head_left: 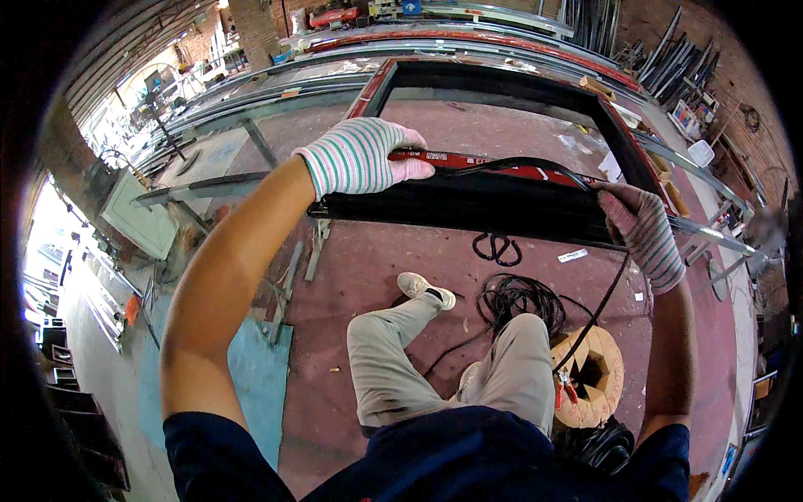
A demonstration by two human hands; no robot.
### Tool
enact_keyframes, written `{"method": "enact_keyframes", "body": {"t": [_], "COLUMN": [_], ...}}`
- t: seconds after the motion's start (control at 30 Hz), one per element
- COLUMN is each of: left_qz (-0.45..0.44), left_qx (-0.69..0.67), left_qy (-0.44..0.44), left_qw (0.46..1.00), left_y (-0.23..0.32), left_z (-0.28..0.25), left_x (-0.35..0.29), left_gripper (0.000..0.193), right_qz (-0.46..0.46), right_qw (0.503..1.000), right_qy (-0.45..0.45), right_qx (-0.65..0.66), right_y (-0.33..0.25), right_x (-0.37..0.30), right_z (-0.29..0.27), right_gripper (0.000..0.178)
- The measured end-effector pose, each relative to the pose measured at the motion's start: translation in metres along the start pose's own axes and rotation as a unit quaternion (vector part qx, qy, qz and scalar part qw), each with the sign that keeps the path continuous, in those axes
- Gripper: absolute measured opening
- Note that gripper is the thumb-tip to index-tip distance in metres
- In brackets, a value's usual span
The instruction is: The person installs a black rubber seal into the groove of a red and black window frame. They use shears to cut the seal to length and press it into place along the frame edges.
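A black rubber sealing strip [512, 163] arches between my hands over the near bar of a black rectangular metal frame [468, 201] with red film along its edges. My left hand [361, 157], in a striped knit glove, pinches the strip's left part against the bar near the frame's left corner. At the right, my right hand [642, 234], gloved the same way, has its fingers closed round the strip close to the near right corner. From there the strip hangs down toward a cardboard spool [595, 361] on the floor.
Metal supports [242, 186] carry the frame. A tangled heap of black strip [523, 299] lies by my feet, with a short looped piece [497, 248] beyond it. Red-handled pliers [566, 389] rest at the spool. Long metal profiles [468, 40] are stacked at the back.
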State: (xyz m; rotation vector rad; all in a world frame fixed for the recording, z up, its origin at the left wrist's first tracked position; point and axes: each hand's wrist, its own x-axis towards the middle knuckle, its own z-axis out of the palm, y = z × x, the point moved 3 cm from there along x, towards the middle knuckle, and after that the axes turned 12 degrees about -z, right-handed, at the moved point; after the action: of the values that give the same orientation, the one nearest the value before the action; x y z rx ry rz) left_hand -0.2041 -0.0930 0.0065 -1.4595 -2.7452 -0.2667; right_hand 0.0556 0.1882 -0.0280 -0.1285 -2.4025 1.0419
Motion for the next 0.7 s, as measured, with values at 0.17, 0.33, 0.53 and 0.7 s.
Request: {"method": "enact_keyframes", "body": {"t": [0.17, 0.33, 0.53, 0.7], "left_qz": [-0.009, 0.002, 0.034, 0.032], "left_qx": [-0.014, -0.009, -0.023, 0.019], "left_qy": [-0.012, -0.042, -0.025, -0.017], "left_qw": [1.000, 0.999, 0.999, 0.999], "left_y": [-0.009, 0.005, 0.022, 0.022], "left_z": [0.002, 0.001, 0.008, 0.007], "left_x": [0.006, 0.013, 0.016, 0.018], "left_gripper": [0.047, 0.047, 0.045, 0.049], "right_qz": [0.008, -0.033, -0.025, -0.022], "right_qw": [1.000, 0.999, 0.999, 0.999], "right_qy": [-0.017, 0.025, 0.042, 0.047], "right_qx": [0.024, 0.008, -0.018, -0.008], "right_y": [0.003, 0.015, 0.007, 0.008], "right_x": [-0.002, -0.008, -0.003, -0.001], "right_z": [-0.003, 0.001, 0.000, 0.002], "right_gripper": [0.030, 0.026, 0.025, 0.027]}}
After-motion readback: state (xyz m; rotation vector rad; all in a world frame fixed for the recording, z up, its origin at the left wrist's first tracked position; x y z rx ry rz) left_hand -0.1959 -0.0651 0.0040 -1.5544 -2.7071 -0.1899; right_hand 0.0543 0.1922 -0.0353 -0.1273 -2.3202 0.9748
